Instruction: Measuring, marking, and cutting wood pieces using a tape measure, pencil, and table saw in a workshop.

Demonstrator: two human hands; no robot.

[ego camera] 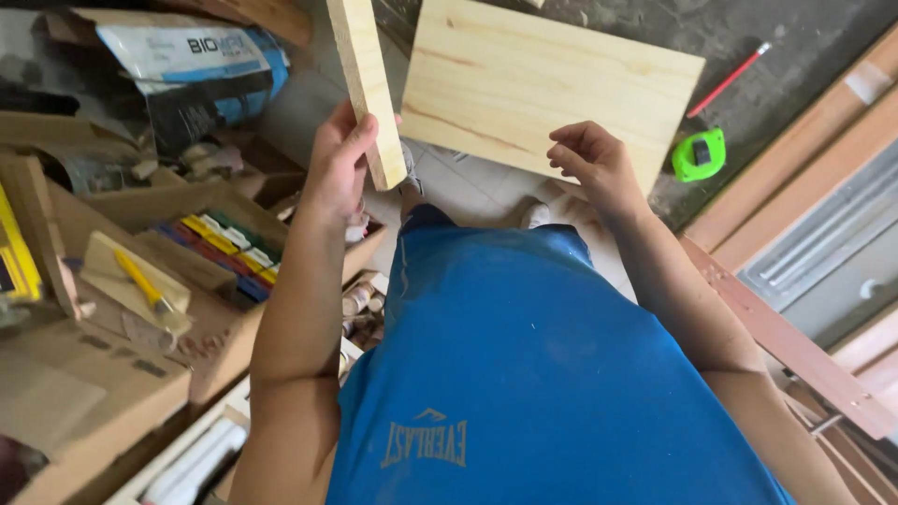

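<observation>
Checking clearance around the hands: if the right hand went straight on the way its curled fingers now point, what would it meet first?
Probably the wide pine board: the right hand curls at its near edge, fingers aimed up-left across it. Whether they touch already is unclear. The left hand grips a narrow wood strip beyond.

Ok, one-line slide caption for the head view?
Left hand grips narrow pale wood strip; right hand rests on wide pale pine board.
</observation>
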